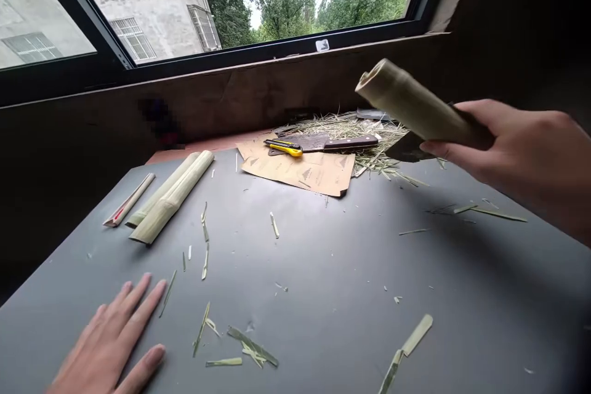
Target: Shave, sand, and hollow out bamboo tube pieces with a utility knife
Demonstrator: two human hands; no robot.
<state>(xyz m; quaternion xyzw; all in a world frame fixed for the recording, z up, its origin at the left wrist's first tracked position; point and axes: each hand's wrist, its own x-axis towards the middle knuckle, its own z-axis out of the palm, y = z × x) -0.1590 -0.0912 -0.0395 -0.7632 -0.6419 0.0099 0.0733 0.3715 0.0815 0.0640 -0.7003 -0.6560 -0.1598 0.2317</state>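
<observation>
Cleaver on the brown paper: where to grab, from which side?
Take the cleaver by its dark handle, probably from above, coming in from the right: the handle points right, while the blade lies left, with the yellow cutter across its end.

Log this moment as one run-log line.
left hand: open, palm down on table | right hand: gripping raised bamboo piece | yellow cutter, knife: over brown sheet | split bamboo: lying left

So on the flat grey tabletop (323,271), the long pale-green bamboo pieces (172,198) are over left, with a narrow pale red-marked strip (133,197) just left of them. Far side, middle: flat brown paper (318,172) under the slim yellow-and-black cutter (290,149), straw-coloured thin shavings (344,126) heaped behind.
</observation>
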